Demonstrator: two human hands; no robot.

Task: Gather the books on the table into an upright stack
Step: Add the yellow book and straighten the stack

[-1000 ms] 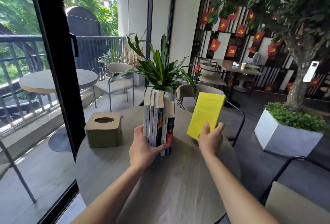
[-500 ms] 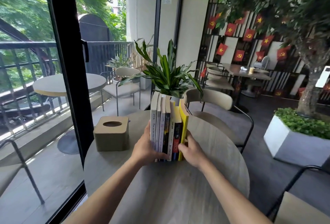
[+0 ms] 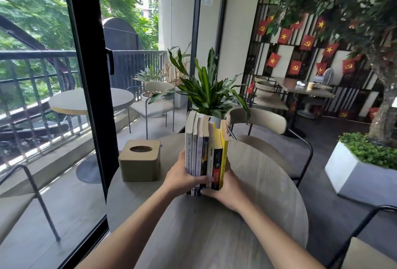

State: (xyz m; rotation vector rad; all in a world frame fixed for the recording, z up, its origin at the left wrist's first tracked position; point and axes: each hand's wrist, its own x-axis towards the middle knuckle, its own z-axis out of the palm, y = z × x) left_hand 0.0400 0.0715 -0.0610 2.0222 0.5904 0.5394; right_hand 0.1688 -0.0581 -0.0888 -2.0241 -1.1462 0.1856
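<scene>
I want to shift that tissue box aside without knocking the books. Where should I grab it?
Grip the tissue box across its flat side walls, coming from above. Its top has only a shallow oval opening, and the books stand apart to its right.

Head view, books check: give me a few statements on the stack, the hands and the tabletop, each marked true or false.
1. The books stand upright, spines toward the camera. True.
2. The yellow book is at the stack's left end. False: it is at the right end.
3. The left hand and right hand press the stack from opposite sides. True.
4. The tissue box leans against the books. False: it sits apart, to their left.
5. A book lies flat on the table. False: none does.
</scene>
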